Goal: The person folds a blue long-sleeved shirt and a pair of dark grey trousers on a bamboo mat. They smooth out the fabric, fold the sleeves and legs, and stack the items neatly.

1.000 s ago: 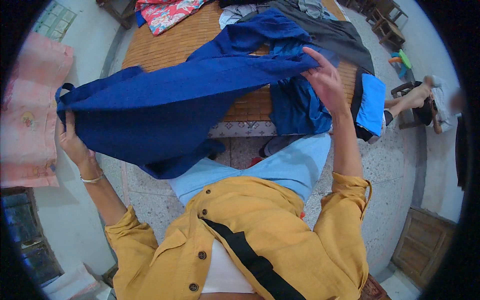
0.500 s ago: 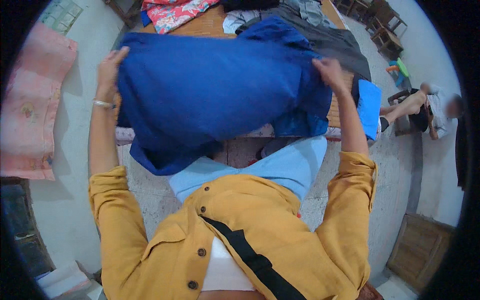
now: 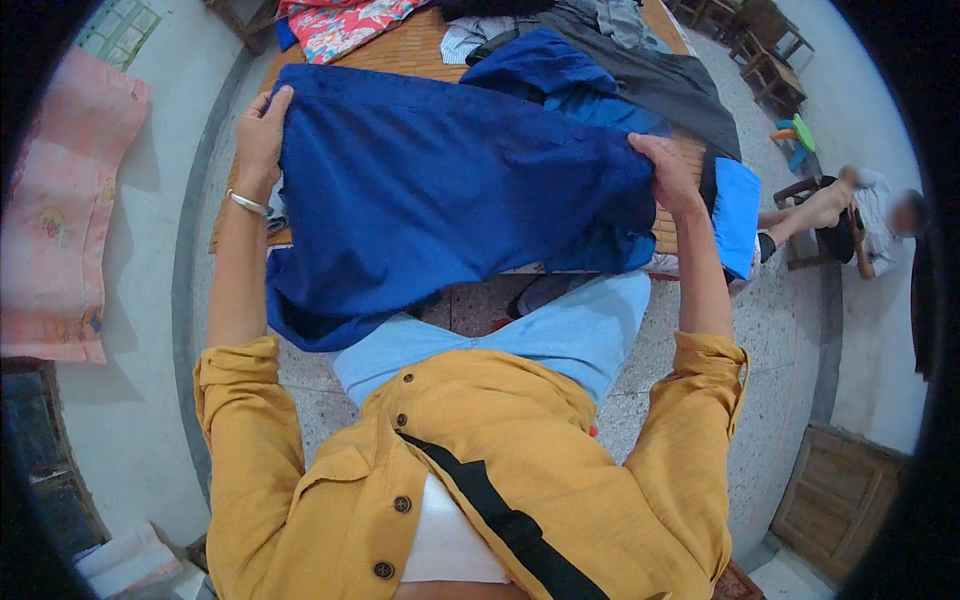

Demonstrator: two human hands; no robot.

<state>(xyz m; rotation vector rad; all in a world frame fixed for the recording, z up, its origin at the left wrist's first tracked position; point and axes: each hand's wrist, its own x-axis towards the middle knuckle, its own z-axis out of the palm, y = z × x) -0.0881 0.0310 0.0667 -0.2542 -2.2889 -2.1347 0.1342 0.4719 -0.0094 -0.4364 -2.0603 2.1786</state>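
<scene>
A dark blue garment [image 3: 450, 180] is stretched out between my two hands above a bamboo-slat mat; its exact kind does not show. My left hand [image 3: 262, 132] pinches its upper left corner, thumb against the cloth. At the right edge, my right hand [image 3: 668, 172] grips the cloth between thumb and fingers. The lower left part hangs down over my left knee. Beyond the top edge, a bunched blue part [image 3: 560, 70] lies on the mat; I cannot tell whether it belongs to the same garment.
The bamboo mat [image 3: 400, 45] carries a red floral cloth [image 3: 345, 30], dark grey clothing [image 3: 660, 90] and a folded bright blue cloth [image 3: 737, 215]. A seated person [image 3: 870, 225] is at the right, near wooden chairs [image 3: 770, 70]. A pink curtain [image 3: 65, 200] hangs at the left.
My left hand has moved right, bringing the garment's left edge inward. The cloth's upper edge now slopes down to the right. My right hand has barely shifted.
</scene>
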